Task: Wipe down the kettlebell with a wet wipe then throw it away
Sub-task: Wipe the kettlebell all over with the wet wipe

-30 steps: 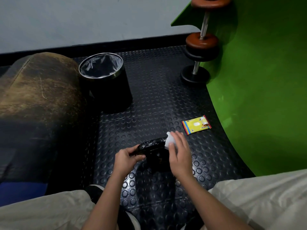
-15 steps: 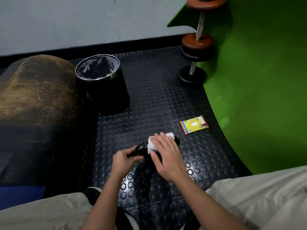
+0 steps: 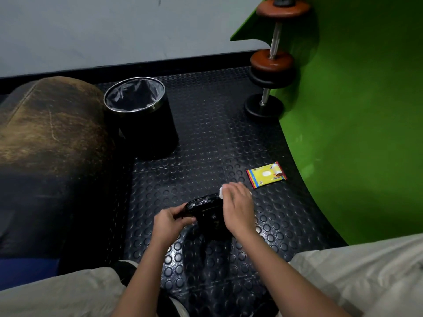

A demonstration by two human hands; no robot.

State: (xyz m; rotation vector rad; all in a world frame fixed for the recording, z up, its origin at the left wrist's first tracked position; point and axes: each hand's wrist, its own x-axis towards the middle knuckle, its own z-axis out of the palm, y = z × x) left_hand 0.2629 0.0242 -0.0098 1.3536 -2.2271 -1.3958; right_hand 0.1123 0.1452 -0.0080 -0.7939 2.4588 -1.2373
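A black kettlebell (image 3: 206,210) sits on the studded rubber floor between my knees. My left hand (image 3: 170,221) grips the left end of its handle. My right hand (image 3: 238,209) lies over the handle's right end and presses a white wet wipe (image 3: 221,193) onto it; only a corner of the wipe shows past my fingers. A black waste bin (image 3: 146,117) with a clear liner stands open-topped beyond the kettlebell, to the left.
A yellow pack of wet wipes (image 3: 266,175) lies on the floor to the right. A dumbbell (image 3: 272,62) with brown plates leans against the green wall (image 3: 354,133). A worn brown padded bench (image 3: 48,138) fills the left side. My knees frame the bottom.
My right hand slid the wipe left along the handle half a second ago and has now moved back toward the handle's right end. My left hand has kept its grip.
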